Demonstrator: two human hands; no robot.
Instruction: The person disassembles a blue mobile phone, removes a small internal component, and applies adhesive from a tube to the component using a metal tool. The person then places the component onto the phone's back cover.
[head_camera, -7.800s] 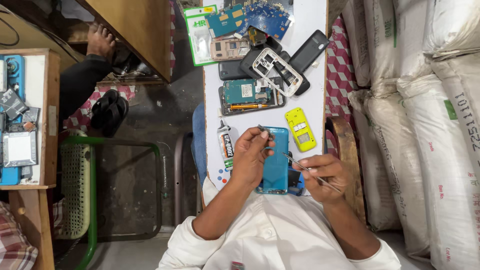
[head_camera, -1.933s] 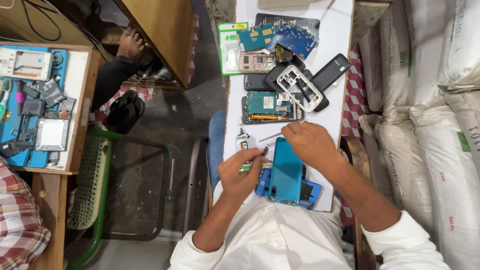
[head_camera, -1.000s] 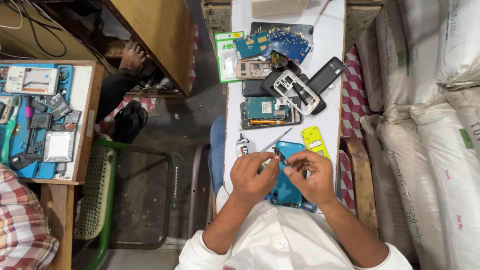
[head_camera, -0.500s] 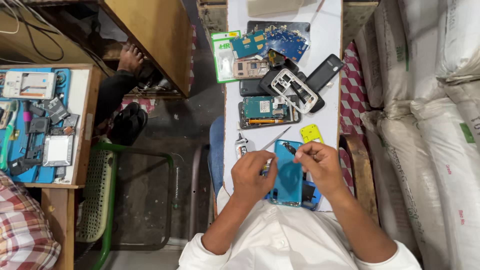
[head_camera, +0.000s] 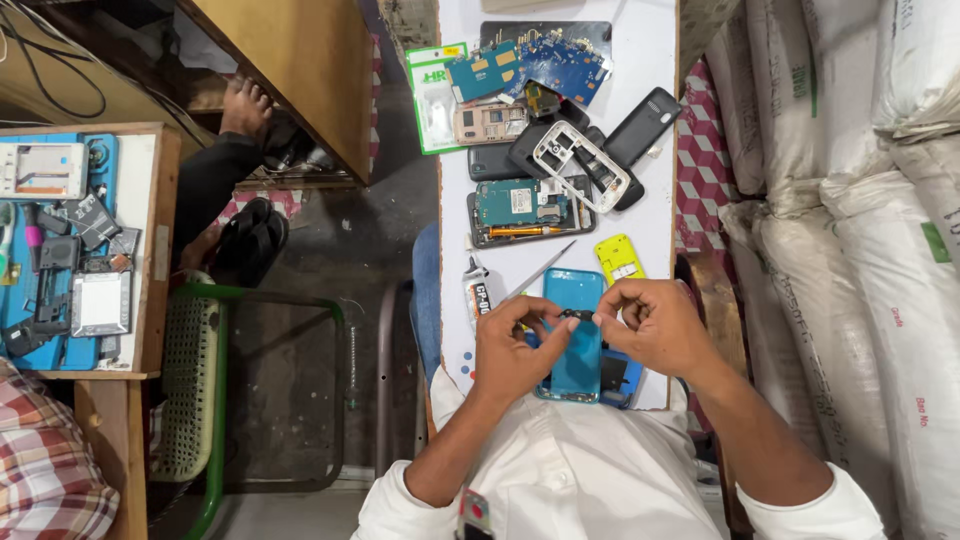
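Two hands are meeting over a blue phone shell (head_camera: 575, 335) lying flat near the close end of the white table (head_camera: 655, 215). The left hand (head_camera: 512, 345) is coming in from 8 o'clock, thumb and forefinger pinching toward a small dark part (head_camera: 578, 315) sitting on the shell's upper half, while the right hand (head_camera: 650, 325) is closing in from 3 o'clock, its fingertips curled and touching that same part (whether either hand is truly gripping it, I cannot tell at this size). A thin metal tool (head_camera: 540, 272) is lying slanted just off the shell's 11 o'clock corner, and a small tube (head_camera: 480, 290) is resting beside it at 9 o'clock. At 1 o'clock from the shell a yellow phone piece (head_camera: 620, 258) is lying alone. Farther up, at 12 o'clock, an opened phone with a teal circuit board (head_camera: 525, 205) is showing, then a white frame (head_camera: 580, 165) over dark covers, and blue circuit boards (head_camera: 545, 65) at the far end. Stacked white sacks (head_camera: 860, 200) are lining the right.
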